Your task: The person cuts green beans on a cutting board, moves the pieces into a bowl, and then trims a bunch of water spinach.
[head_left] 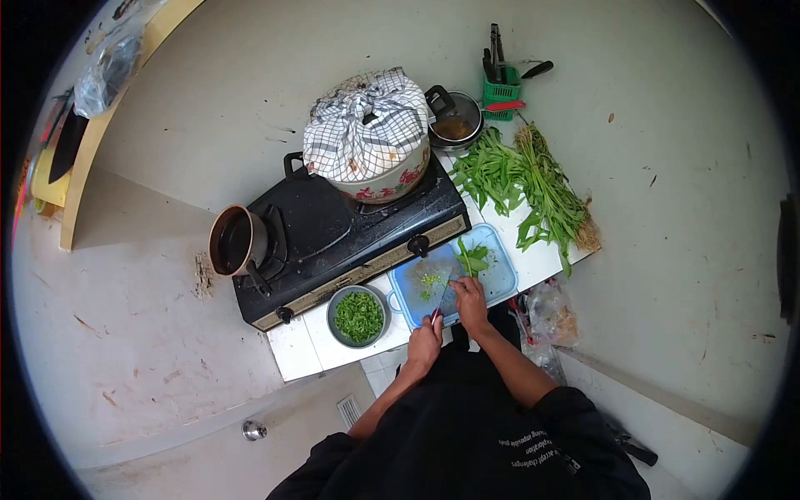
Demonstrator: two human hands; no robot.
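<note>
My left hand (424, 342) is wrapped round the handle of a knife (442, 298), whose blade points up over a blue cutting board (412, 287). Closed at the board's middle, beside the blade, my right hand (469, 300) is at the lower end of some green leaves (473, 258); its fingertips are too small to make out exactly. Small chopped green pieces (429, 282) lie on the board left of the blade. A grey bowl (332, 330) of chopped greens (358, 317) stands to the left of the board.
Behind the board is a black two-burner stove (308, 218) with a cloth-covered pot (379, 179) and a small brown pot (238, 240). Leafy bunches (546, 187) lie at the right, below a green utensil basket (500, 90). A lidded pan (457, 121) stands beside the large pot.
</note>
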